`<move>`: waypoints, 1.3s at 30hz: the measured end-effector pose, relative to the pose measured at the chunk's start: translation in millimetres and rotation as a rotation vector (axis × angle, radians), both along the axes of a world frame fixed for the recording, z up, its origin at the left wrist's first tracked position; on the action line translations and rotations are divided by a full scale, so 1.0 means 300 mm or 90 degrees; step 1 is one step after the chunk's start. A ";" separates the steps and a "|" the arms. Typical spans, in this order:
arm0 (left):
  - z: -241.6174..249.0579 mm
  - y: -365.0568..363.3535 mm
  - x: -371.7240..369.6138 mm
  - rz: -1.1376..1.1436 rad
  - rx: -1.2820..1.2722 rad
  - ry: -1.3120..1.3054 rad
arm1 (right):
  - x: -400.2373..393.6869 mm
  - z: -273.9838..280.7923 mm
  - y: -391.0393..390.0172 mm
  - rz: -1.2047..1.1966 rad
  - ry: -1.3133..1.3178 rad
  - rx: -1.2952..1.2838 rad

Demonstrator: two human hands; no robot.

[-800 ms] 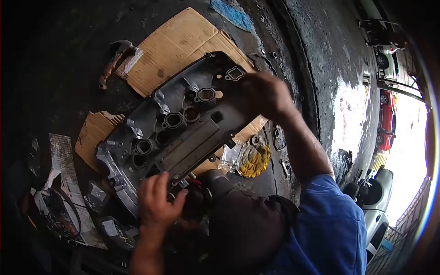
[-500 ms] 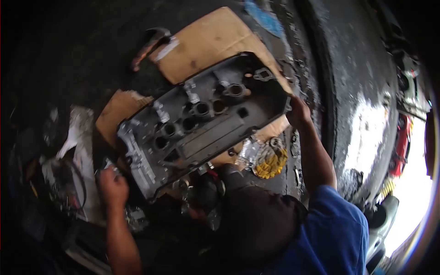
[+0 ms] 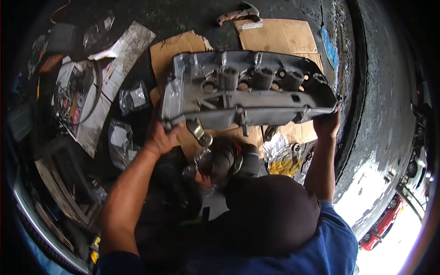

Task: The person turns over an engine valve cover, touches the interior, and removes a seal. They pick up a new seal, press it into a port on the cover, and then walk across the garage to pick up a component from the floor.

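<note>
An engine valve cover (image 3: pixel 270 98), dark grey with several round tubes standing up inside it, is held up in front of me, its hollow side showing. My left hand (image 3: pixel 163 139) grips its near left corner, thumb against the edge. At the right end, my right hand (image 3: pixel 327 124) is wrapped round the lower corner, its fingers partly hidden behind the cover. Beneath it lie flat pieces of cardboard (image 3: pixel 279 34). Just below the cover's near edge is a metal bracket-like part (image 3: pixel 200 133).
A hammer (image 3: pixel 239 15) lies beyond the cardboard. Yellow-and-white gloves (image 3: pixel 283 161) are near my right forearm. Plastic bags (image 3: pixel 134 98) and a pile of papers and parts (image 3: pixel 78 98) lie to the left. A blue cloth or sheet (image 3: pixel 329 48) is at the right.
My left hand has come up from beside the valve cover and now grips its left corner. The cover has tilted and turned more level across the view; my right hand stays on its right end.
</note>
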State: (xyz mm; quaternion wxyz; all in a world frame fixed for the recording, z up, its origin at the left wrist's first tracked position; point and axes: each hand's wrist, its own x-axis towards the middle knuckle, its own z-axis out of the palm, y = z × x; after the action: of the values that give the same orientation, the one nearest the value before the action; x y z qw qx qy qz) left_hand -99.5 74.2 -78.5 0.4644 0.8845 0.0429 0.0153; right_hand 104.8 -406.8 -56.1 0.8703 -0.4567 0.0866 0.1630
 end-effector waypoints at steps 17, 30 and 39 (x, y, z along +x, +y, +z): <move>0.216 -0.014 0.352 0.335 -0.297 -0.137 | 0.252 0.154 0.021 0.008 -0.296 -0.434; 0.315 -0.235 0.083 0.487 -0.118 0.190 | 0.151 0.469 -0.017 0.204 -0.232 -0.847; 0.240 -0.178 0.180 0.491 -0.174 0.501 | 0.354 0.350 0.105 0.426 -0.104 -1.062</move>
State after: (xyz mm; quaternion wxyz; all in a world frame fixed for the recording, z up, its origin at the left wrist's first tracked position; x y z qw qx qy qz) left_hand -45.5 20.7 -6.4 0.4843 0.6757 0.5344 -0.1525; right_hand 211.0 -375.4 49.1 0.1665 -0.9512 -0.0226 0.2588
